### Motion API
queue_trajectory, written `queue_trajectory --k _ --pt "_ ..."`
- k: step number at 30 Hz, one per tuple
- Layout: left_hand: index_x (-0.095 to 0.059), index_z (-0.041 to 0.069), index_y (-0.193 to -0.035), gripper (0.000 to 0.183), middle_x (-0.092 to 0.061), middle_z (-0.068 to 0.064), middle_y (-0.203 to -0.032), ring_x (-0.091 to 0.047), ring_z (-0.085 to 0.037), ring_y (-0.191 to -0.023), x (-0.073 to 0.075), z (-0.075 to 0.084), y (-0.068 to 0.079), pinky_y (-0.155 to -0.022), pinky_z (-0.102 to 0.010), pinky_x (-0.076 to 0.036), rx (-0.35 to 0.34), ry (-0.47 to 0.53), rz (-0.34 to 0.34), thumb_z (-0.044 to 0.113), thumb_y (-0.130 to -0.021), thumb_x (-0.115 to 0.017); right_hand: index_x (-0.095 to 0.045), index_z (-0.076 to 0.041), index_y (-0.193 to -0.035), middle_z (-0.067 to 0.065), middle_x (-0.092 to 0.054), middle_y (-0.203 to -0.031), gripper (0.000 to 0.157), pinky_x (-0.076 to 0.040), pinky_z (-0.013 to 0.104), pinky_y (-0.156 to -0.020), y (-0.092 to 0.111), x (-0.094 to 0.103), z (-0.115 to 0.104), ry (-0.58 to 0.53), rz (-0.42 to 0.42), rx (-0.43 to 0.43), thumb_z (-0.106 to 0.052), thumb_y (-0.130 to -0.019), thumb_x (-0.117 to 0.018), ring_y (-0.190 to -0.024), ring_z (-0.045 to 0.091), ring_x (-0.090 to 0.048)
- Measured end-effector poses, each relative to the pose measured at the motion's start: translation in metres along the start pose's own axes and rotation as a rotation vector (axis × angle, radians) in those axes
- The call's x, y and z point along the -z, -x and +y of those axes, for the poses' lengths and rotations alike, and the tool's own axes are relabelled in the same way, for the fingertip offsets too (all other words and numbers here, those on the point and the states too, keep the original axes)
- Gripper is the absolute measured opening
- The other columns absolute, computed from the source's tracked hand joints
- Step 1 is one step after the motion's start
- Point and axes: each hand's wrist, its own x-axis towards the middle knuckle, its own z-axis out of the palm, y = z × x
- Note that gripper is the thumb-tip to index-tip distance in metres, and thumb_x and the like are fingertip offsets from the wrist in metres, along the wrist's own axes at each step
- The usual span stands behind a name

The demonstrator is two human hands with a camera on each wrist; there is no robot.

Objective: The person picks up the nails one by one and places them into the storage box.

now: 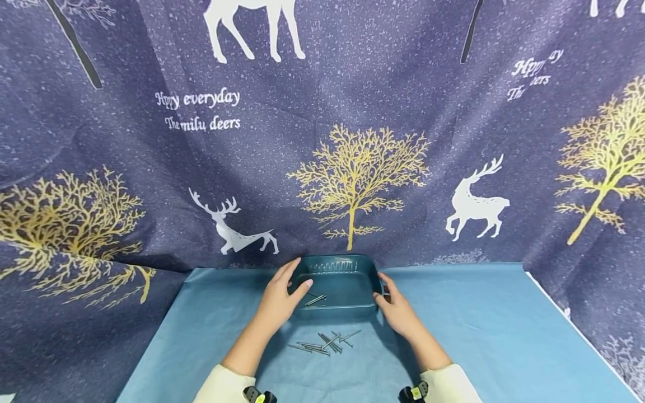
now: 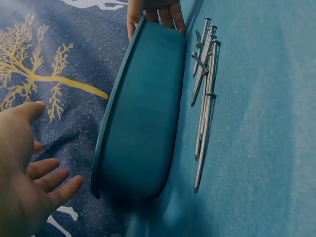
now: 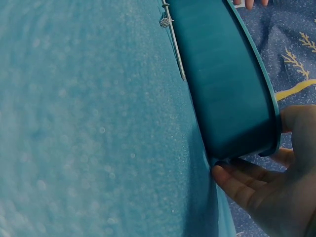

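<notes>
A dark teal rectangular tray [image 1: 347, 311] sits on the blue cloth near its back edge. Several nails [image 1: 316, 300] lie inside at its left. In front of it is a loose pile of nails [image 1: 327, 342], crossing one another; their heads show in the left wrist view. My left hand [image 2: 29, 173] is beside the tray's left end with its fingers spread and nothing in them, a small gap from the wall. At the other end my right hand [image 3: 276, 182] holds the tray, thumb at the rim and fingers low against the side.
Blue cloth [image 1: 484, 330] covers the table on both sides of the tray. Close behind the tray hangs a dark blue curtain [image 1: 322, 84] printed with deer and trees. Dark bands with small devices [image 1: 414, 392] are on both wrists.
</notes>
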Motion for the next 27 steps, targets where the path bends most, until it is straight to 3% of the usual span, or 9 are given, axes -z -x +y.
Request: queue_trajectory --k 8,17,21,27 --pt "-0.035 0.037 -0.156 0.071 -0.042 -0.004 -0.16 -0.063 -0.034 -0.125 0.003 0.006 0.018 -0.099 -0.051 -0.053 0.023 -0.067 -0.042 0.058 -0.094 -0.063 -0.027 -0.018 -0.16 0.033 -0.045 -0.15 0.061 -0.043 0.063 -0.106 0.0 0.001 0.0 0.002 -0.005 -0.002 -0.028 -0.106 -0.052 -0.128 0.044 -0.058" --pt "-0.035 0.04 -0.155 0.071 -0.045 0.0 -0.157 -0.064 -0.035 -0.121 0.001 0.01 0.035 -0.096 -0.052 -0.055 0.013 -0.044 -0.062 0.061 -0.093 -0.062 -0.026 -0.019 -0.161 0.034 -0.044 -0.15 0.06 -0.045 0.061 -0.104 0.001 0.001 0.001 0.0 -0.018 -0.008 -0.027 -0.106 -0.051 -0.128 0.044 -0.057" --pt "-0.038 0.039 -0.154 0.067 -0.045 0.001 -0.156 -0.058 -0.034 -0.131 0.0 0.009 0.041 -0.102 -0.056 -0.05 0.009 -0.044 -0.076 0.057 -0.094 -0.064 -0.024 -0.019 -0.161 0.034 -0.041 -0.151 0.061 -0.045 0.062 -0.104 0.0 0.002 0.0 -0.005 -0.029 -0.011 -0.029 -0.106 -0.05 -0.13 0.045 -0.056" --pt "-0.049 0.034 -0.148 0.059 -0.052 0.002 -0.15 -0.053 -0.031 -0.137 -0.003 0.01 0.048 -0.107 -0.058 -0.046 -0.031 -0.057 -0.047 0.038 -0.094 -0.072 -0.024 -0.018 -0.161 0.035 -0.04 -0.152 0.061 -0.044 0.062 -0.105 0.0 0.001 -0.001 -0.006 -0.03 -0.012 -0.03 -0.106 -0.049 -0.131 0.045 -0.055"
